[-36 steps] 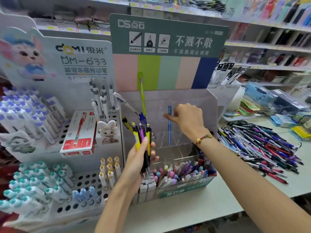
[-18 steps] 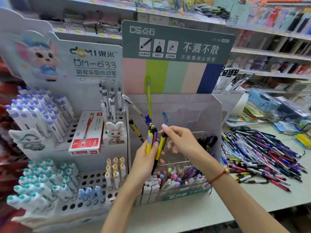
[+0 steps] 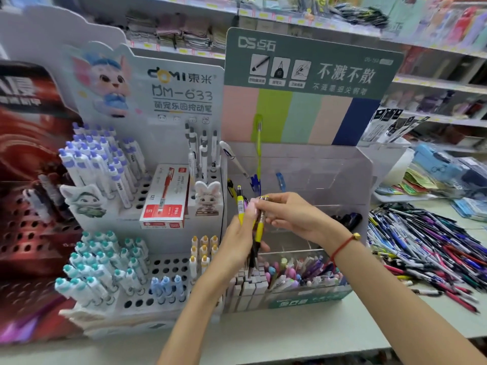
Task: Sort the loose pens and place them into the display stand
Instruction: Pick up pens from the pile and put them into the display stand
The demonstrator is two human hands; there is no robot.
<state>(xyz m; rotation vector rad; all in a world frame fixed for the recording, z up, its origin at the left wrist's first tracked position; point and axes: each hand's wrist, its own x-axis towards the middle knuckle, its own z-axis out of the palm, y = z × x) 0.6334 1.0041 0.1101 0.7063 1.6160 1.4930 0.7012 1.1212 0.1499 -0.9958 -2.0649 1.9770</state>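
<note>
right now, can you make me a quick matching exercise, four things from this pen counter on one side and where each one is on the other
Things:
1. red pen box
2. loose pen pile
3. yellow pen
4. rabbit figure

Places:
A. counter, far right
B. pinched by right hand
C. lying on white stand
D. just right of red box

Pairs: 1-C, 2-A, 3-B, 4-D

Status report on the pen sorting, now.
Left hand grips a pen bundle. Right hand pinches a yellow pen from it. Clear stand nearly empty. Loose pile waiting, nothing blocking.
</note>
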